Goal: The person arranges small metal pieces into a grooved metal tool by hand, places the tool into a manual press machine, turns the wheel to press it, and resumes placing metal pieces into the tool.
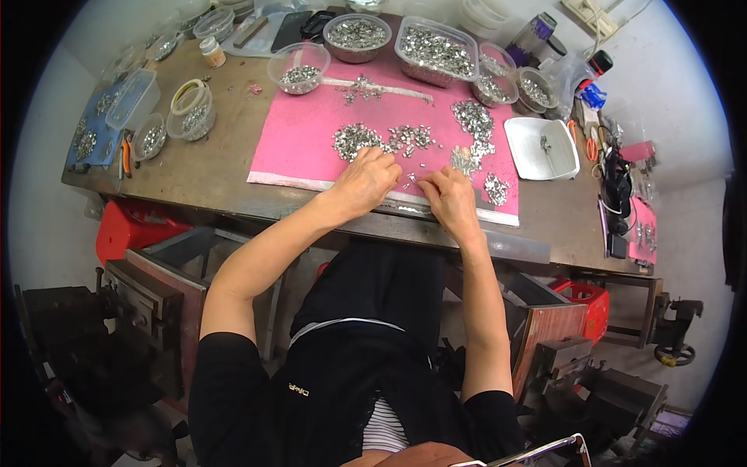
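Observation:
My left hand (369, 184) is closed, fingers curled down at the near edge of a pile of small shiny metal pieces (355, 142). Its fingertips are hidden beneath the knuckles. Across from it, my right hand (452, 201) is closed with thumb and fingers together; whatever they pinch is too small to make out. Between the hands lie a few loose slim metal pieces (410, 180) on the pink mat (299, 144). A looser group of metal pieces (412, 139) spreads just beyond. Beside my right hand are a flat patch of metal pieces (464, 160) and a small heap (496, 189).
Plastic tubs of metal pieces (437, 48) line the far side. A white square dish (542, 148) sits right of the mat. Orange-handled pliers (126, 156) lie at left, near a lidded bottle (212, 52). Vises (144, 315) flank me below the wooden table (206, 167).

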`<state>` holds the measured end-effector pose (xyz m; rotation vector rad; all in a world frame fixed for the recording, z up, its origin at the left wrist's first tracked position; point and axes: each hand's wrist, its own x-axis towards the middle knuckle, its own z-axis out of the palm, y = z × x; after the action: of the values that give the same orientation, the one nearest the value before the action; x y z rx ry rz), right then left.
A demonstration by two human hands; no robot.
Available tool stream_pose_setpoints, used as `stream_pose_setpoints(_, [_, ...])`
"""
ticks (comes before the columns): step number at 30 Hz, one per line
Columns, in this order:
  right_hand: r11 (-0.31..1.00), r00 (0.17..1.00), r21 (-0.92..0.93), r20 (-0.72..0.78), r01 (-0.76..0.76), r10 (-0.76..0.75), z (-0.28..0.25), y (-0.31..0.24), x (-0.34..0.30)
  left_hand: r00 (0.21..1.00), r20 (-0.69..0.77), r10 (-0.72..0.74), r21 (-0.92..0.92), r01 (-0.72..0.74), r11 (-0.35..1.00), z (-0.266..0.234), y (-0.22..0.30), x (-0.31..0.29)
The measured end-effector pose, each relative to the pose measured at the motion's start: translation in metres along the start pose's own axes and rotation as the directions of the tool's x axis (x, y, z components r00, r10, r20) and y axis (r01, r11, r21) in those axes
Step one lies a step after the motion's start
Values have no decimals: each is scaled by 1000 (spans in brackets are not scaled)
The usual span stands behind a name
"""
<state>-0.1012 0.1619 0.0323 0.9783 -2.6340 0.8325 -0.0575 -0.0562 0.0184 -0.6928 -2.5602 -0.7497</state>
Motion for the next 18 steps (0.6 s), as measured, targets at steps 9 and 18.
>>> stream_pose_setpoints(9, [998, 1000, 56, 16, 22, -23, -4, 5, -5, 978, -31, -206, -447, 171, 878, 6, 48, -11])
stream_pose_setpoints(18, [936, 990, 352, -117, -28, 73, -10, -22, -49, 973, -207, -101, -321, 29, 946, 20, 59, -14])
